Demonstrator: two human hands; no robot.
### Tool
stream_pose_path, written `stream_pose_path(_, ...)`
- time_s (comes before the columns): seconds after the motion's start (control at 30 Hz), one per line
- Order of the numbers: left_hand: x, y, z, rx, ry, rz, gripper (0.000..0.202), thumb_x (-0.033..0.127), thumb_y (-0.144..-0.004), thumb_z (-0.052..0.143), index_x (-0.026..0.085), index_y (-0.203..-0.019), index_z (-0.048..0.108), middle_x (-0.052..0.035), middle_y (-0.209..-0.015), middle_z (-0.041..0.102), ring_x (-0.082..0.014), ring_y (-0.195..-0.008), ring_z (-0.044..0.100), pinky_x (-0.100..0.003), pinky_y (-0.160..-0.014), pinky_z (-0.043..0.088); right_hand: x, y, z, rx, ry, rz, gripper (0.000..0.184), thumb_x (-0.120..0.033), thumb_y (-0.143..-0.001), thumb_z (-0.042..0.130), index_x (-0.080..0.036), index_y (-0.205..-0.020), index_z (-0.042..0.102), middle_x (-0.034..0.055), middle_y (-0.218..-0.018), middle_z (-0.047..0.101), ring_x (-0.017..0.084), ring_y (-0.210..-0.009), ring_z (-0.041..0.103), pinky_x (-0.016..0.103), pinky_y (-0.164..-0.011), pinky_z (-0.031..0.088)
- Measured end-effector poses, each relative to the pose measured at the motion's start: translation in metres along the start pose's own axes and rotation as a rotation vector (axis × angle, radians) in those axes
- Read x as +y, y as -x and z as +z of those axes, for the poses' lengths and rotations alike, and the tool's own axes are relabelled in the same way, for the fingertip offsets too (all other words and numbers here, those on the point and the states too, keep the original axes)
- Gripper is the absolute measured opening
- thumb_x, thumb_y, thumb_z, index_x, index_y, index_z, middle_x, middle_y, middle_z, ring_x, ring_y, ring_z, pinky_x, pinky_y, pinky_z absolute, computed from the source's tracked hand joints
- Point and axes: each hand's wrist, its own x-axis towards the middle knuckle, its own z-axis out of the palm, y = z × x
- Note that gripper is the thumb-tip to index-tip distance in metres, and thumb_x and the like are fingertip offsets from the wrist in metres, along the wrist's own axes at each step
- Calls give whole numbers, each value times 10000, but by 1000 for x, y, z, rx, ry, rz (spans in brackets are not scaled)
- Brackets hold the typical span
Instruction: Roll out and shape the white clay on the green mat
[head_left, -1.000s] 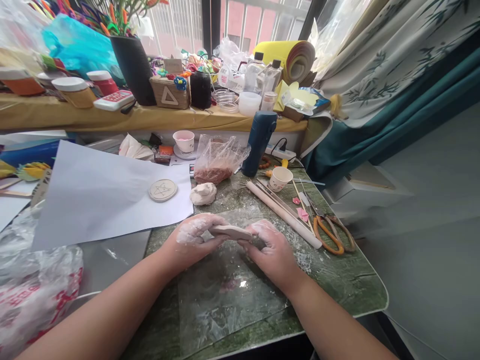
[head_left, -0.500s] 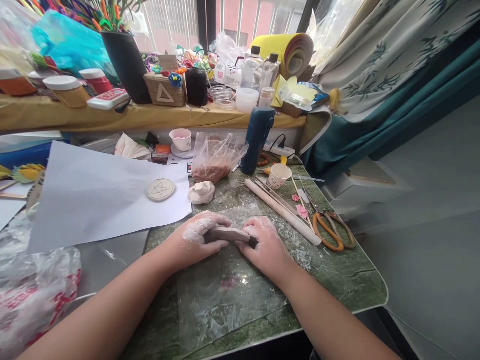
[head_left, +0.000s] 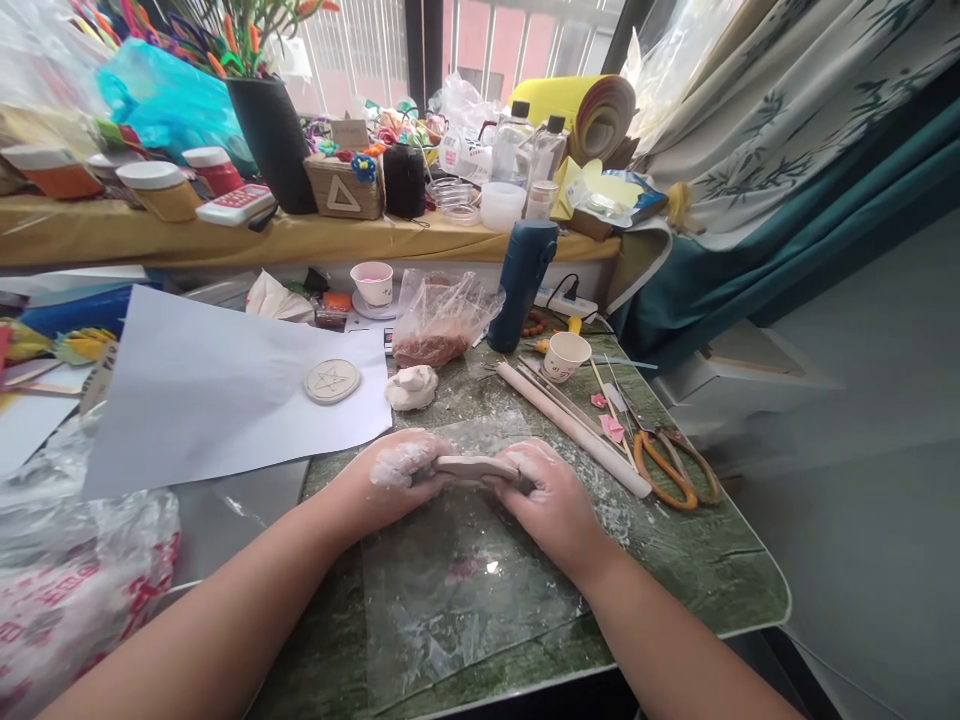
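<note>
A flat slab of pale clay (head_left: 474, 466) is held between both hands just above a clear plastic sheet (head_left: 457, 590) on the green table (head_left: 697, 570). My left hand (head_left: 390, 478), smeared white with clay, grips the slab's left end with curled fingers. At the slab's right end, my right hand (head_left: 546, 495) is closed the same way. A lump of white clay (head_left: 411, 386) lies farther back. A round clay disc with a star (head_left: 332, 380) rests on a white paper sheet (head_left: 210, 390).
A wooden rolling pin (head_left: 570, 428), thin sticks, orange scissors (head_left: 667, 465) and a paper cup (head_left: 564, 356) lie to the right. A plastic bag of brown clay (head_left: 439, 320) and a blue bottle (head_left: 522, 284) stand behind. A cluttered shelf (head_left: 300, 235) runs along the back.
Both hands have kept hold of the clay slab, shifting it slightly lower and then back; the grip is tighter now.
</note>
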Motion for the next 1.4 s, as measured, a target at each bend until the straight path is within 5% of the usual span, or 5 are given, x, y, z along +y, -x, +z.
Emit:
stream_pose_path(0.3, -6, -2, 2, 47, -8, 24, 136, 264, -890, 686, 255, -1019, 727, -12, -942, 738, -202, -882, 686, -304, -819, 513, 1, -1, 1, -66, 41, -11, 13, -254, -900, 706, -251, -891, 697, 34, -916, 719, 261, -959, 641, 401, -867, 504)
stream_pose_path(0.47, -5, -3, 3, 39, 29, 46, 126, 237, -879, 690, 249, -995, 736, -15, -917, 741, -199, -870, 689, -310, -827, 522, -5, -5, 2, -125, -6, 3, 231, -282, -848, 777, -283, -1073, 728, 27, -1019, 739, 267, -1021, 646, 404, -903, 502)
stream_pose_path(0.73, -5, 7, -14, 10, 401, -42, 478, 394, -913, 669, 245, -1356, 570, -76, -1349, 654, -246, -1213, 617, -386, -1048, 493, -11, -5, -7, 19, -149, 63, 101, -290, -951, 632, -260, -941, 728, 15, -910, 722, 224, -866, 662, 328, -790, 494)
stream_pose_path(1.1, -22, -6, 6, 174, 736, -226, 492, 606, -1011, 445, 186, -1156, 658, -108, -1142, 743, -262, -1108, 684, -427, -1038, 502, -10, -4, 0, -40, -23, 96, 127, -309, -936, 633, -250, -849, 703, 12, -850, 708, 222, -822, 651, 304, -735, 465)
stream_pose_path(1.4, -9, 2, -3, 94, 460, -101, 333, 445, -957, 614, 252, -1226, 654, -41, -1222, 723, -235, -1146, 658, -382, -1033, 494, -7, -4, 4, -63, 21, 91, 79, -279, -917, 647, -254, -856, 690, 20, -894, 717, 231, -869, 654, 324, -771, 478)
